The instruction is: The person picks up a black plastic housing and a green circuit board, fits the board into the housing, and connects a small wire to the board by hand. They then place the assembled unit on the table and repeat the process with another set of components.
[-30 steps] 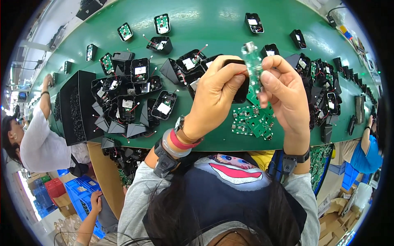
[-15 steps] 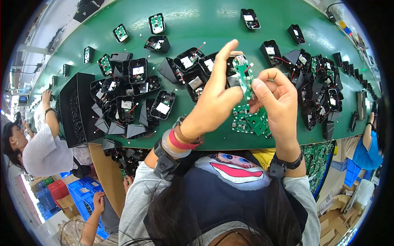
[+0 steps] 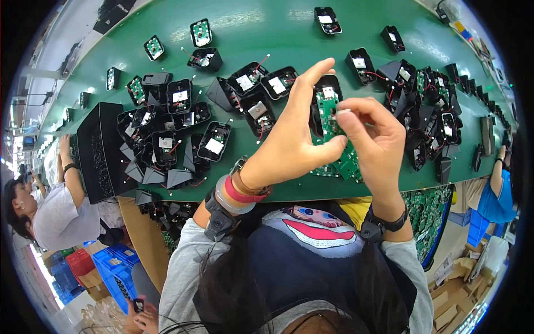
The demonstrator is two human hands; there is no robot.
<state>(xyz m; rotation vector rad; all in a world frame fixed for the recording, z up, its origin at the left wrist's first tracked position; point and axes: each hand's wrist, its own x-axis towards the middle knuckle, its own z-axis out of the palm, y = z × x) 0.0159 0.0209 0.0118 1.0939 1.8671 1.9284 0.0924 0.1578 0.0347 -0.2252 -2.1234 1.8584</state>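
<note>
My left hand (image 3: 295, 133) is around a black plastic housing (image 3: 317, 123), thumb below and index finger stretched along its far side. Against the housing's open face lies a narrow green circuit board (image 3: 327, 114) with a silvery metal part at its far end. The thumb and index finger of my right hand (image 3: 375, 133) are pinched together over the board's right edge; whatever they hold is too small to make out. Beneath my hands, more green circuit boards (image 3: 349, 166) lie loosely stacked on the green table.
Black housings with red wires cluster left (image 3: 167, 142) and right (image 3: 445, 122) on the green table (image 3: 267, 42). A black bin (image 3: 100, 150) of small dark parts stands left. People work at left (image 3: 55, 211) and right (image 3: 495, 197); another's hands (image 3: 143, 317) show lower left.
The circuit board has come down against the black housing, which now shows more clearly. My right hand has shifted from the board's lower end to a pinch at its right edge.
</note>
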